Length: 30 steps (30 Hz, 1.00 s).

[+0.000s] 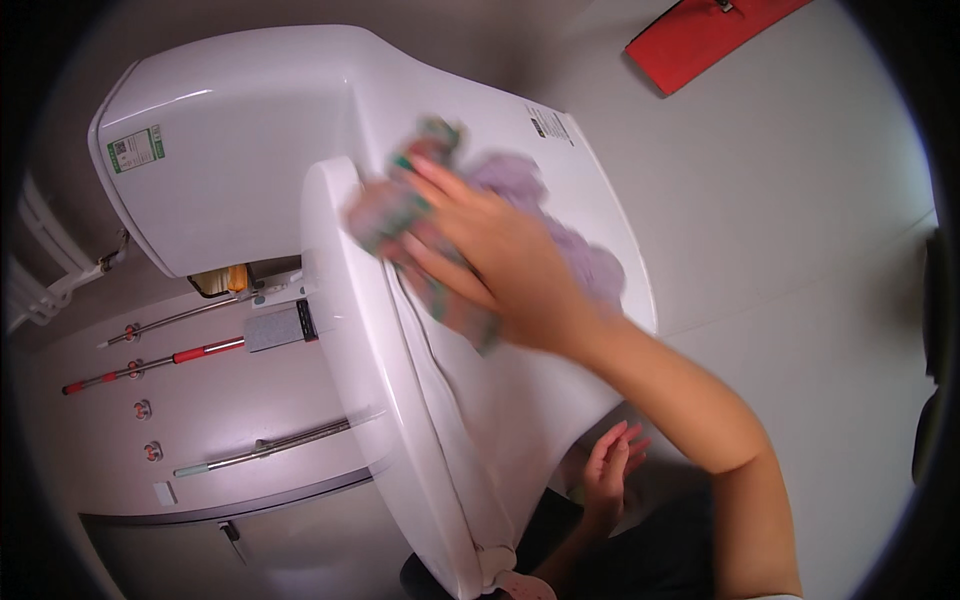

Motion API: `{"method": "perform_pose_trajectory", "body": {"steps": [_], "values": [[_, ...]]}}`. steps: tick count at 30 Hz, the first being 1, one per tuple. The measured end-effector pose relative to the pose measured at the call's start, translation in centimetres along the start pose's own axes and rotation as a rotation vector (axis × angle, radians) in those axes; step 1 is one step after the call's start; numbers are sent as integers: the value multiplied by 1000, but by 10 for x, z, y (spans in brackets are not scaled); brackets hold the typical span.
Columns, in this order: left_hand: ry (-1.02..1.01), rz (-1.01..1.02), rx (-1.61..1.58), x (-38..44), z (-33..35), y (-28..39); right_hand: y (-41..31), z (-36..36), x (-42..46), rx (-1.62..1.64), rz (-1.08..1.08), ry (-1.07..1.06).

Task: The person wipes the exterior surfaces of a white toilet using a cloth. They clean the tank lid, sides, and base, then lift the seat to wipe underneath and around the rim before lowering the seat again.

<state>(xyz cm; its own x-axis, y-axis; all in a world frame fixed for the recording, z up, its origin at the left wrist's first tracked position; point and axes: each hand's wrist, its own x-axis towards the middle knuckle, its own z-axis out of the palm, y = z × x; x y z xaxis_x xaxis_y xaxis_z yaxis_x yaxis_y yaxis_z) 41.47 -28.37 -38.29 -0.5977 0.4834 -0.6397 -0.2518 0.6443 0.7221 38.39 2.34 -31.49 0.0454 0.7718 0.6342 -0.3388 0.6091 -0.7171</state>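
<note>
My right hand [495, 255] presses a bunched cloth [427, 225], patterned in green and red, against the white ceramic toilet [480, 420], by the rim of its seat and lid [367, 330]. Lavender fabric [585, 262] spreads under and beside that hand. Motion blurs the cloth, and I cannot tell whether the lavender and patterned parts are one piece. Lower down, my left hand [611, 469] hangs beside the toilet base, fingers apart and holding nothing. The toilet tank [225, 180] carries a green-and-white label [135, 150]; another printed label [551, 126] is on the toilet's side.
A red flat tool head [712, 41] lies on the pale floor [780, 210]. Poles, one with a grey flat mop head [276, 330], hang from wall clips [142, 409]. White pipes [52, 247] run at far left. A door [300, 547] with a handle shows at bottom left.
</note>
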Motion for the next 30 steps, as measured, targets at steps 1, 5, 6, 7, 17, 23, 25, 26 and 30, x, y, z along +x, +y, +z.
{"method": "perform_pose_trajectory", "body": {"steps": [1, 5, 6, 7, 17, 23, 25, 26, 30], "values": [[-4, -34, -25, 0, -7, -5, 10, 8, 25, -8, -120, 59], [32, -19, 125, -8, -17, -11, 61, 39, 129, -94, 257, -154], [-6, 99, 292, -11, -22, -9, 76, 43, 140, -103, 352, -163], [-46, 164, 392, -15, -23, -9, 88, 42, 148, -115, 444, -168], [-9, 13, 41, 10, 2, 12, 85, -7, -87, -206, 641, -32], [-147, 286, 7, 36, -13, -39, -30, -12, -141, -62, 531, -3], [-188, 227, -14, 25, -5, -18, -45, -12, -115, 35, 475, -35], [-170, 194, 56, 24, -21, -29, -44, -8, -96, 83, 467, -55], [-38, 10, -2, 8, -8, -15, 10, 8, -13, 65, 167, 22]]}}
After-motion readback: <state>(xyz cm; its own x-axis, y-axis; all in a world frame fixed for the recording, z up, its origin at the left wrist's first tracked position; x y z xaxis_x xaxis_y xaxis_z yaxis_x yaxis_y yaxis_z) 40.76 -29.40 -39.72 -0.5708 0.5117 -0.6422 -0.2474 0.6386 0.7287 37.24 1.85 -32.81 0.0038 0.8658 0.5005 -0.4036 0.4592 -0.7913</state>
